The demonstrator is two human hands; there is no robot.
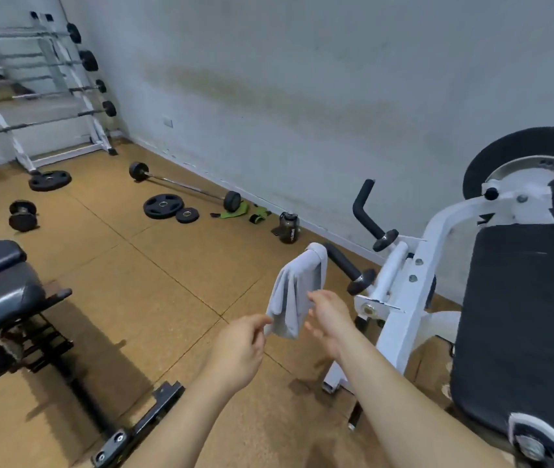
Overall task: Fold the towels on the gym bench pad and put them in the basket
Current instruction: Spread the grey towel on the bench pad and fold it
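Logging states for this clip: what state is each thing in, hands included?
towel: unfolded, hanging over the machine's padded handle
left hand: fingers at the towel's lower corner, grip unclear
right hand: open, fingers spread beside the towel
bottle: upright on the floor
barbell: lying on the floor

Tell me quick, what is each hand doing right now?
Left hand: pinching a bottom corner of the towel.
Right hand: open, beside the towel, holding nothing.
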